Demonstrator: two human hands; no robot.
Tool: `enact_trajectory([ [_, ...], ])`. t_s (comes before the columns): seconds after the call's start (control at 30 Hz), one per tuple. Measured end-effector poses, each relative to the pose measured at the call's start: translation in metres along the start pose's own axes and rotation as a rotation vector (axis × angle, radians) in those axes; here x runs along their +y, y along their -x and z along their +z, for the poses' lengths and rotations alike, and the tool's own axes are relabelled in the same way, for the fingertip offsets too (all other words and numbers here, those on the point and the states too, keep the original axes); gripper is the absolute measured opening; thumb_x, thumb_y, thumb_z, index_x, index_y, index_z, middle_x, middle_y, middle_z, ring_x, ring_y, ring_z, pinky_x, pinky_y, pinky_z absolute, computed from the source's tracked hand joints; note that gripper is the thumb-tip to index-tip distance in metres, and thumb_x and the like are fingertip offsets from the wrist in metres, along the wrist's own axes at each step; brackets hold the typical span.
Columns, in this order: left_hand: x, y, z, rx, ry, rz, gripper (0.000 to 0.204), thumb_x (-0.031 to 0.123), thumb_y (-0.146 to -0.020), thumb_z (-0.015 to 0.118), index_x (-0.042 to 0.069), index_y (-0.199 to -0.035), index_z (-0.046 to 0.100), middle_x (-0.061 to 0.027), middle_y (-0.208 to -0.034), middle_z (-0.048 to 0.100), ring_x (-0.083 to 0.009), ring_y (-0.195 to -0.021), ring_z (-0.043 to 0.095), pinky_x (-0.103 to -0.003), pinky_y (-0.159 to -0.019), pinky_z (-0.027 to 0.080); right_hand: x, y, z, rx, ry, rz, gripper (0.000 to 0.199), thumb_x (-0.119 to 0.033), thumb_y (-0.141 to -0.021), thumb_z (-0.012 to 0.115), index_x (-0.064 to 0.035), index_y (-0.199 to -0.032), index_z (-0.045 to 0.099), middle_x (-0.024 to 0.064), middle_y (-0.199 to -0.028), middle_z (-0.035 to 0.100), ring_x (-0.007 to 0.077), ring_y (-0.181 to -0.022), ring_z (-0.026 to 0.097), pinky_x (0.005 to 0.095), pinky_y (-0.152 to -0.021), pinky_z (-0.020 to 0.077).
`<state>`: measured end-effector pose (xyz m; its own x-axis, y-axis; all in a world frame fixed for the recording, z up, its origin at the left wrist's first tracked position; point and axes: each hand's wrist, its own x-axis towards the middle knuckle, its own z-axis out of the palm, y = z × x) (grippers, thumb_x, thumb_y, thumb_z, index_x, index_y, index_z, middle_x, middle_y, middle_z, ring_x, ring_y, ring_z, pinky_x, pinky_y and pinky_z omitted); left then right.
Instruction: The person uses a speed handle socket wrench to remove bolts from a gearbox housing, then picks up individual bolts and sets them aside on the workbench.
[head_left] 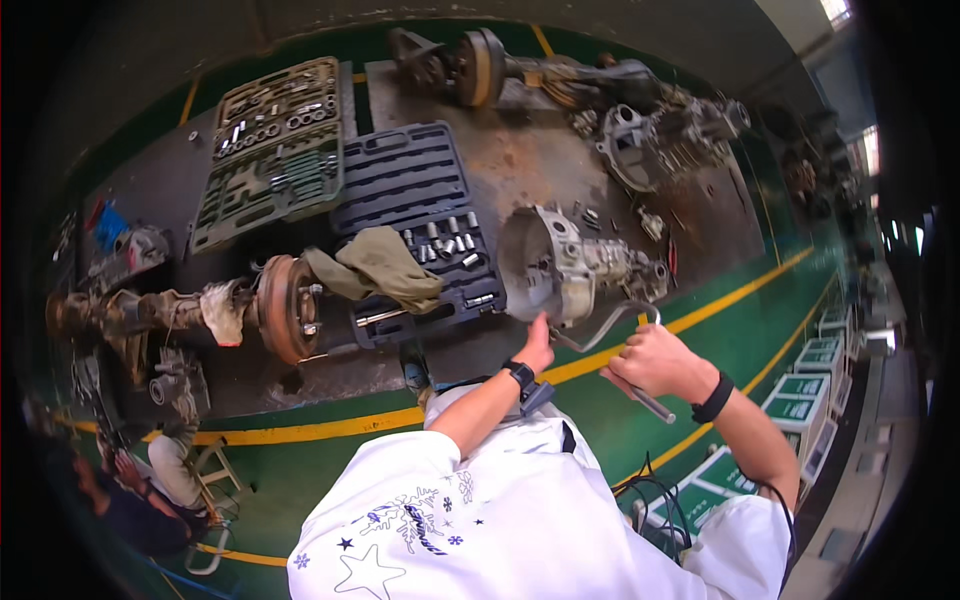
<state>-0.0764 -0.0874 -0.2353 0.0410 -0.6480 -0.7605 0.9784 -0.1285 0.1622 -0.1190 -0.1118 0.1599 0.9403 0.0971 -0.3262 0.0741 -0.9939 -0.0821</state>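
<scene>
My right hand (655, 362) is wrapped round a cranked metal speed brace (606, 326), whose straight end sticks out below the fist. The brace's other end runs left to the lower rim of a grey gearbox housing (568, 262), which lies on its side with its wide bell mouth to the left. Against that rim, close to the brace's far end, is my left hand (536, 346). One digit points up at the metal; its other fingers are mostly hidden, so its grip does not show. Beside it lies a dark tool case (425, 320) with several loose sockets (440, 240).
An axle with a rusty drum (287, 308) lies left; an olive cloth (385, 265) drapes over the case. Farther back are a green socket set (270, 175), another gearbox (660, 145) and a long axle (550, 80). A person (135, 500) sits lower left. White-green boxes (800, 395) stand right.
</scene>
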Motion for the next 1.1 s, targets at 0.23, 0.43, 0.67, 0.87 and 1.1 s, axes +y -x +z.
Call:
enact_trajectory([
  [0.23, 0.024, 0.024, -0.004, -0.059, -0.055, -0.136, 0.02, 0.032, -0.094, 0.056, 0.012, -0.097, 0.061, -0.0022, -0.085, 0.063, -0.0208, -0.083, 0.062, -0.041, -0.087, 0.048, -0.011, 0.039, -0.027, 0.012, 0.076, 0.009, 0.043, -0.031, -0.091, 0.066, -0.0096, -0.055, 0.053, 0.0039, -0.049, 0.054, 0.0249, -0.049, 0.058, 0.0367, -0.052, 0.0452],
  [0.43, 0.063, 0.075, -0.019, -0.058, -0.28, -0.113, 0.027, 0.026, -0.098, 0.054, 0.009, -0.118, 0.06, -0.0065, -0.123, 0.06, -0.0239, -0.115, 0.057, -0.045, -0.11, 0.037, 0.02, 0.124, 0.026, 0.196, -0.168, 0.341, 0.039, -0.023, -0.087, 0.069, -0.0098, -0.055, 0.052, 0.0069, -0.049, 0.053, 0.0275, -0.047, 0.056, 0.0388, -0.05, 0.0435],
  [0.67, 0.096, 0.159, -0.013, 0.037, -0.908, 0.211, 0.029, 0.022, -0.102, 0.052, 0.006, -0.125, 0.06, -0.0059, -0.126, 0.063, -0.0156, -0.105, 0.062, -0.03, -0.093, 0.049, 0.097, 0.222, 0.153, 0.345, -0.486, 0.93, 0.034, -0.022, -0.09, 0.066, -0.0077, -0.06, 0.06, 0.0156, -0.053, 0.054, 0.0375, -0.051, 0.057, 0.0455, -0.048, 0.044],
  [0.87, 0.01, 0.184, 0.17, -0.062, -1.576, 0.172, 0.032, 0.016, -0.099, 0.06, 0.002, -0.127, 0.058, -0.0099, -0.114, 0.069, -0.0153, -0.096, 0.065, -0.03, -0.083, 0.052, 0.176, 0.267, 0.236, 0.412, -0.527, 0.523, 0.029, -0.02, -0.084, 0.069, -0.0104, -0.06, 0.055, 0.0093, -0.053, 0.057, 0.0297, -0.05, 0.06, 0.0429, -0.048, 0.0453],
  [1.1, -0.096, 0.074, 0.269, -0.356, -2.004, 0.537, 0.075, 0.015, -0.086, 0.065, -0.002, -0.15, 0.032, -0.0219, -0.152, 0.039, -0.0366, -0.14, 0.039, -0.044, -0.117, 0.032, 0.22, 0.227, 0.217, 0.663, -0.852, 0.071, 0.032, -0.017, -0.078, 0.077, -0.0103, -0.057, 0.054, 0.0034, -0.05, 0.051, 0.0216, -0.046, 0.054, 0.0348, -0.045, 0.0411],
])
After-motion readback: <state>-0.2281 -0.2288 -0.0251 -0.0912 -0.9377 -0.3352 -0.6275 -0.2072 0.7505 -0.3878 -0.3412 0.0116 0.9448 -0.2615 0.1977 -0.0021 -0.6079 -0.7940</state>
